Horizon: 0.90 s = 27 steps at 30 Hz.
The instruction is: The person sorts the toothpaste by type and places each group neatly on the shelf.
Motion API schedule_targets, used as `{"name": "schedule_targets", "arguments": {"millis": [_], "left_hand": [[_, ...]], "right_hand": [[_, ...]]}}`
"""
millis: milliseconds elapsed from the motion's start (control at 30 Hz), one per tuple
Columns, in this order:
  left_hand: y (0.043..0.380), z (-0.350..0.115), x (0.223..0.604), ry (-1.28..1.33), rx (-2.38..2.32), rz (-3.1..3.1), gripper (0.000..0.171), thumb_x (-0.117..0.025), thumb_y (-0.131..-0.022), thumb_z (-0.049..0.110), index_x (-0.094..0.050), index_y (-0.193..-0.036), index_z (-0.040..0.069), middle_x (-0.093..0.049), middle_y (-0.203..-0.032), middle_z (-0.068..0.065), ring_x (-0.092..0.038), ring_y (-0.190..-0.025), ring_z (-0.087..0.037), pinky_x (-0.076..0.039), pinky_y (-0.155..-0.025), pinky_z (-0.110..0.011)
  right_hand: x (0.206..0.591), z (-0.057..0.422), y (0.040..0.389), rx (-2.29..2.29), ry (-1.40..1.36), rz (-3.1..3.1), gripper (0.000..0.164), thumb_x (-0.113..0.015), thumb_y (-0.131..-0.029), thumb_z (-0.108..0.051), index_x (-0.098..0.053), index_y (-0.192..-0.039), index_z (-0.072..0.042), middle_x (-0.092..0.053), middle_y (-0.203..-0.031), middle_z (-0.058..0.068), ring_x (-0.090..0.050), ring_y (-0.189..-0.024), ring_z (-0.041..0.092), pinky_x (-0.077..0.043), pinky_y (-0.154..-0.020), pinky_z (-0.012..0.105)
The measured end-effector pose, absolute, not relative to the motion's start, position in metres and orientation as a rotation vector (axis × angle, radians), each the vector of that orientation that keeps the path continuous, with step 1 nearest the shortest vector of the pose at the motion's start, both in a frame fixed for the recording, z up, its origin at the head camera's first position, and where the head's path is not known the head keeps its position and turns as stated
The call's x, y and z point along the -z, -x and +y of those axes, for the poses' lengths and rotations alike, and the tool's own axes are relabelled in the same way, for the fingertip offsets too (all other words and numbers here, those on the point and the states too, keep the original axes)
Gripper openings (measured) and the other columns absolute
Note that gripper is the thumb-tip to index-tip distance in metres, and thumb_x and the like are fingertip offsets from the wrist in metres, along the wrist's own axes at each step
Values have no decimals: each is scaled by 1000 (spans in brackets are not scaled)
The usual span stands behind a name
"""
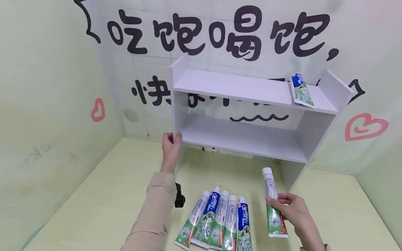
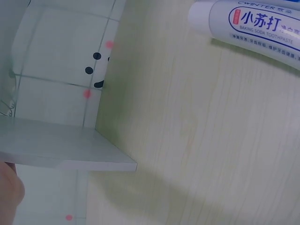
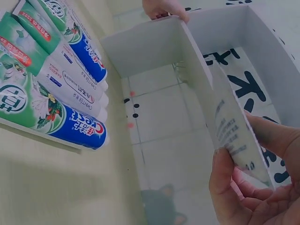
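Observation:
My right hand [image 1: 295, 213] pinches a white-and-green toothpaste tube [image 1: 270, 187] between thumb and fingers, cap upward, in front of the shelf's right side. In the right wrist view that tube [image 3: 234, 133] appears nearly edge-on, its printed back showing. With my left hand [image 1: 171, 150] I grip the front edge of the left side panel of a white two-tier shelf [image 1: 243, 137], at the lower board's height. A blue-and-green toothpaste tube [image 1: 301, 90] lies on the top board toward the right. Several more toothpaste tubes [image 1: 219, 222] lie side by side on the table, caps toward the shelf.
The pale wood-look table [image 1: 94, 196] runs back to a wall [image 1: 153, 13] with black lettering and pink hearts. Side walls stand left and right. The shelf's right side panel [image 1: 311, 131] rises behind my right hand. Black devices are strapped at both wrists.

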State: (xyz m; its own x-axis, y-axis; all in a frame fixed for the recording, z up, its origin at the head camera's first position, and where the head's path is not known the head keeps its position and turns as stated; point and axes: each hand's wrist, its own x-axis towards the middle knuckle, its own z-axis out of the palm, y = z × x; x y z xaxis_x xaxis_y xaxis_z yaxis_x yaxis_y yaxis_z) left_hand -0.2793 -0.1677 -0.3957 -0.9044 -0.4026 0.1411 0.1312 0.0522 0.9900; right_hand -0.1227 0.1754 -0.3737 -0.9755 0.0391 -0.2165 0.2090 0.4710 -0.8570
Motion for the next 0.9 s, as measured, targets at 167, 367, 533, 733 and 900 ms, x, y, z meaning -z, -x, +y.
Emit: {"name": "schedule_targets", "arguments": {"millis": [167, 367, 533, 733, 900], "left_hand": [[279, -166, 395, -262, 1903, -1961, 32, -49, -92, 27, -40, -109, 1, -43, -97, -5, -42, -88, -17, -36, -75, -28], [278, -165, 393, -247, 1887, -1964, 29, -47, -93, 26, -40, -106, 2, -42, -94, -5, -41, -86, -17, -35, -73, -28], [278, -165, 390, -249, 1851, -1979, 22, -48, -93, 25, -40, -95, 5, -41, -90, -4, -40, -84, -17, -35, -71, -28], [277, -168, 387, -272, 1881, -1991, 21, -50, -92, 26, -39, -91, 8, -42, -91, -3, -41, -85, -17, -36, -72, -28], [274, -171, 387, -267, 1895, -1991, 22, -50, -91, 26, -39, -92, 7, -42, -91, -4, -41, -85, -17, -36, -72, -28]], "right_hand": [[364, 181, 125, 1520, -201, 2558, 58, -64, -84, -27, -45, -119, 15, -60, -96, 15, -55, -68, 9, -49, -59, 24], [352, 184, 130, 1509, -195, 2579, 61, -63, -85, -30, -43, -122, 14, -58, -93, 10, -54, -69, 8, -48, -60, 22], [347, 186, 133, 1528, -183, 2575, 62, -62, -85, -31, -42, -122, 15, -58, -91, 7, -53, -68, 7, -48, -60, 22], [344, 185, 136, 1525, -189, 2578, 63, -62, -85, -33, -42, -122, 15, -58, -95, 10, -53, -70, 6, -48, -62, 22], [341, 184, 140, 1534, -187, 2576, 63, -61, -85, -34, -43, -121, 14, -58, -99, 12, -54, -71, 6, -48, -64, 22]]}}
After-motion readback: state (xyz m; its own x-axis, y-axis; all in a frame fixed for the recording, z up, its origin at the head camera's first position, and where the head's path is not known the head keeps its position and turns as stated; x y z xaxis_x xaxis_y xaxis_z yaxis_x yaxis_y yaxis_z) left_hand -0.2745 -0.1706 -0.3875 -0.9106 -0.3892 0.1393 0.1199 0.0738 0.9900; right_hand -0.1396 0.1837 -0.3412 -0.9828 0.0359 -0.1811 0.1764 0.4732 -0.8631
